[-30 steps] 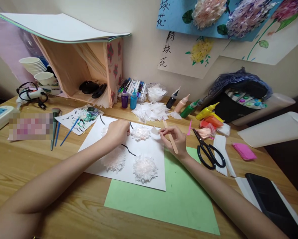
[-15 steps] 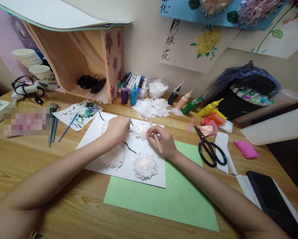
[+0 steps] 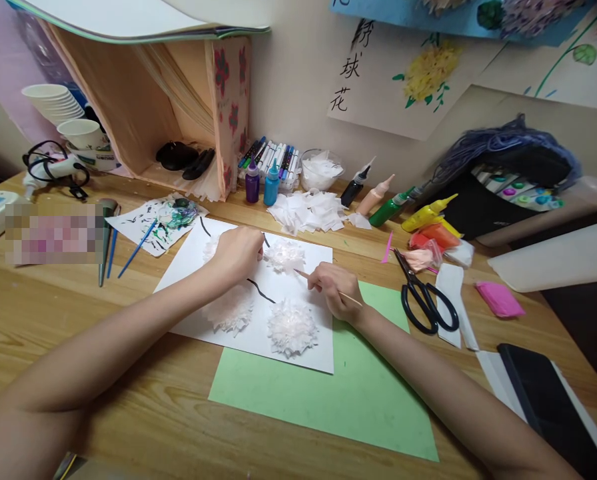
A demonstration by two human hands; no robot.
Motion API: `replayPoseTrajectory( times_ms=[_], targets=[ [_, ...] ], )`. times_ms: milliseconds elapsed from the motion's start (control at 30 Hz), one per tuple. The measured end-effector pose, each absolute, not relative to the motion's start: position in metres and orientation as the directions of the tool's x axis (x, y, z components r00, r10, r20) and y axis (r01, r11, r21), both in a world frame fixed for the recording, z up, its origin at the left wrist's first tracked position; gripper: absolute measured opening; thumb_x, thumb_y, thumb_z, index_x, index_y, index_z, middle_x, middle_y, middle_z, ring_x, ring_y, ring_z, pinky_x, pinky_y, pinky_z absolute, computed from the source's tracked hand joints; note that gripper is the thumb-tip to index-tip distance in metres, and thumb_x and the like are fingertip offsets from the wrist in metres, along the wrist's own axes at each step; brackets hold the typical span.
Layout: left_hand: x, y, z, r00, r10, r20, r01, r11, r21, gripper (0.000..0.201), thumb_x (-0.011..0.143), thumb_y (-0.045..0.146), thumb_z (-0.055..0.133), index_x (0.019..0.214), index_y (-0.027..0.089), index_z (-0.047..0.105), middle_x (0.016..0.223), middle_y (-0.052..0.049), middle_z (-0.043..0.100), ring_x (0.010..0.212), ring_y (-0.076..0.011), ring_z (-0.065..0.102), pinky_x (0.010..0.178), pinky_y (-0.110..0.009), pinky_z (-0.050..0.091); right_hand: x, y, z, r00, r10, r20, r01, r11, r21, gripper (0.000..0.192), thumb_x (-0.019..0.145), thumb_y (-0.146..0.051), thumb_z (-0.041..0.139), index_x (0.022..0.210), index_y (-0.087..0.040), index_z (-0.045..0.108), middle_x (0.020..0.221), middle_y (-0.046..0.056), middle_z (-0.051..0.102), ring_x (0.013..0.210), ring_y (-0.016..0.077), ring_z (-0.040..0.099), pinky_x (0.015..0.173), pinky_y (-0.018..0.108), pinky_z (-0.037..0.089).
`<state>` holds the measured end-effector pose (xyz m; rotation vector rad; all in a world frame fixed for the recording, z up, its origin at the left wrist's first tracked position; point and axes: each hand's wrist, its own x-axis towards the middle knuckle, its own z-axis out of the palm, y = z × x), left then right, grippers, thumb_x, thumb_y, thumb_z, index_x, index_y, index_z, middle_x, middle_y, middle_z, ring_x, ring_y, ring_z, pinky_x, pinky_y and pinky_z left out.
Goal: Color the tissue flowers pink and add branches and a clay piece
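A white paper sheet [image 3: 291, 285] bears several fluffy blossoms of white paper pieces and short black painted lines. My left hand [image 3: 239, 255] rests over its upper part, fingers curled beside the upper right blossom [image 3: 284, 255]; what they pinch, if anything, is hidden. My right hand [image 3: 332, 289] grips a thin wooden craft stick [image 3: 351, 299], its tip at that blossom's lower right edge. Nearer me lie the lower right blossom [image 3: 292, 327] and lower left blossom [image 3: 231, 311], the latter partly covered by my left forearm. My left hand also hides part of the upper left blossom [image 3: 210, 248].
Green paper [image 3: 323, 413] lies beneath the sheet. Behind are loose white paper pieces [image 3: 306, 211], a bowl [image 3: 322, 170] of more pieces and several paint bottles [image 3: 352, 190]. Black-handled scissors [image 3: 423, 300] lie right; brushes [image 3: 137, 248] and a paint-smeared paper [image 3: 166, 223] lie left.
My right hand has turned and shifted slightly right and down, so the stick now points left at the blossom instead of standing steeply between the fingers. My left hand stays in place.
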<state>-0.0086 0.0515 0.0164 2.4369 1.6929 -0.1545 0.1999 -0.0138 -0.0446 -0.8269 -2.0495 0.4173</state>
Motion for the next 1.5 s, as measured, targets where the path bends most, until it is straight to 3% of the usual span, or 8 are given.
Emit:
replayPoseTrajectory(
  times_ms=[500,667,833,933,1167,1500],
  targets=[
    [-0.007,0.050,0.020,0.365,0.913,-0.180,0.931,-0.358,0.072,0.021,0.072,0.012,0.051,0.077,0.016,0.072,0.087,-0.009,0.071,0.085,-0.0246,0.063,0.063,-0.029,0.042,0.192,-0.009,-0.043,-0.383,0.770,0.510,0.414,0.637,-0.651,0.040,0.098,-0.028,0.025,0.071,-0.020,0.053,0.063,0.002,0.054,0.062,0.0140,0.053,0.064,0.029,0.041],
    [-0.006,0.048,0.019,0.365,0.916,-0.165,0.931,-0.362,0.047,0.021,0.071,0.010,0.051,0.075,0.016,0.071,0.086,-0.009,0.071,0.086,-0.0243,0.063,0.064,-0.028,0.042,0.185,-0.004,-0.045,-0.228,0.909,0.348,0.426,0.415,-0.804,0.043,0.098,-0.036,0.027,0.065,-0.020,0.049,0.059,0.000,0.052,0.056,0.0122,0.049,0.060,0.027,0.038],
    [-0.006,0.049,0.016,0.375,0.916,-0.144,0.927,-0.374,0.034,0.021,0.070,0.008,0.051,0.074,0.016,0.071,0.086,-0.010,0.071,0.086,-0.0247,0.063,0.063,-0.029,0.042,0.185,-0.003,-0.045,-0.111,0.973,0.205,0.288,0.229,-0.930,0.046,0.096,-0.046,0.031,0.065,-0.020,0.054,0.054,-0.001,0.054,0.052,0.0125,0.049,0.055,0.027,0.037],
    [-0.006,0.050,0.016,0.369,0.917,-0.149,0.929,-0.368,0.039,0.020,0.073,0.012,0.053,0.075,0.017,0.071,0.086,-0.009,0.071,0.085,-0.0258,0.063,0.063,-0.030,0.042,0.189,-0.005,-0.046,-0.063,0.960,0.272,0.248,0.279,-0.928,0.048,0.096,-0.046,0.031,0.062,-0.020,0.055,0.053,-0.001,0.054,0.050,0.0121,0.047,0.053,0.027,0.036],
    [-0.007,0.050,0.016,0.366,0.919,-0.147,0.931,-0.362,0.050,0.020,0.071,0.010,0.053,0.073,0.017,0.071,0.084,-0.008,0.071,0.083,-0.0261,0.063,0.060,-0.030,0.040,0.196,-0.012,-0.049,-0.101,0.885,0.454,0.327,0.461,-0.825,0.050,0.098,-0.038,0.029,0.058,-0.021,0.053,0.052,0.000,0.052,0.048,0.0116,0.046,0.053,0.028,0.036],
    [-0.007,0.052,0.014,0.368,0.919,-0.141,0.930,-0.363,0.057,0.022,0.069,0.008,0.052,0.072,0.018,0.071,0.083,-0.008,0.071,0.083,-0.0256,0.063,0.061,-0.030,0.041,0.193,-0.007,-0.050,-0.173,0.902,0.396,0.369,0.432,-0.823,0.046,0.098,-0.037,0.029,0.064,-0.020,0.054,0.057,-0.001,0.054,0.053,0.0112,0.049,0.056,0.027,0.038]
  ],
)
